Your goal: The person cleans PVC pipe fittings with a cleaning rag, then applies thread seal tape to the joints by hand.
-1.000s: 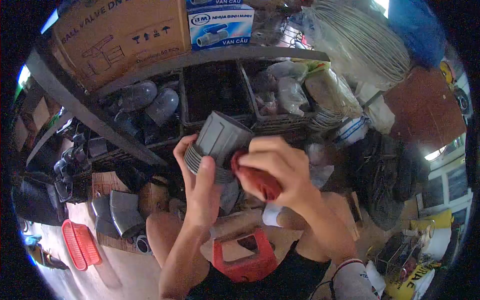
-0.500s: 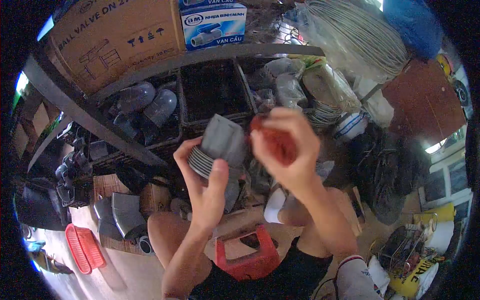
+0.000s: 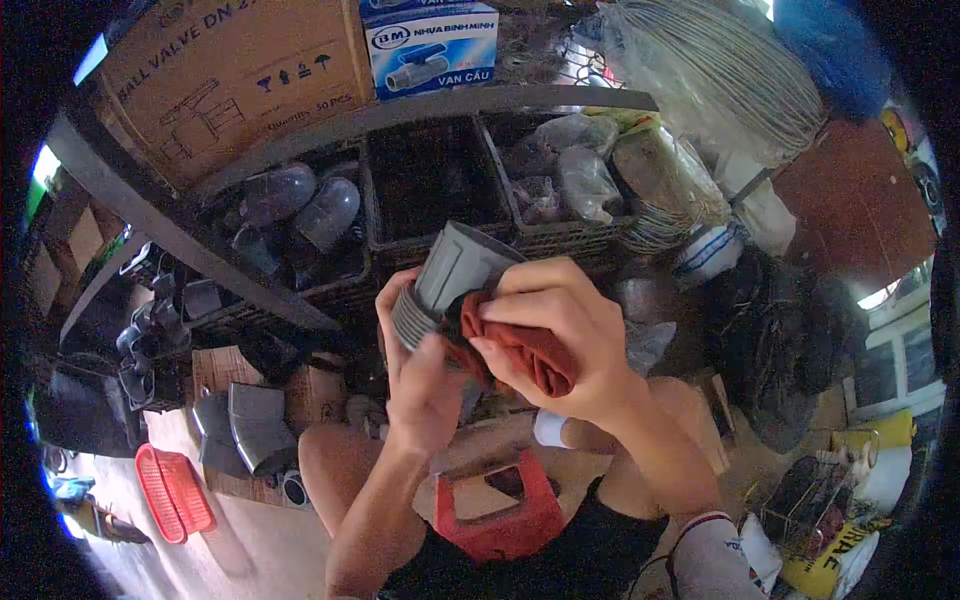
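A grey threaded plastic fitting (image 3: 460,268) is held up in front of the crates, its wide smooth end tilted up and its ribbed end low on the left. Round the ribbed end are the fingers of my left hand (image 3: 425,385), with the thumb blurred. My right hand (image 3: 570,335) is closed on a bunched red-brown cloth (image 3: 530,352), which reaches the fitting's lower right side. Part of the cloth also shows beside my left thumb.
Black crates (image 3: 440,240) stand ahead, some with grey fittings (image 3: 328,210) and bagged parts (image 3: 588,180). A metal bar (image 3: 220,262) crosses at left. Below are a red stool (image 3: 500,535), a red basket (image 3: 172,492) and grey elbows (image 3: 258,425).
My right hand has moved left and brought the cloth against the fitting. The fitting has turned slightly, and more of its wide end shows.
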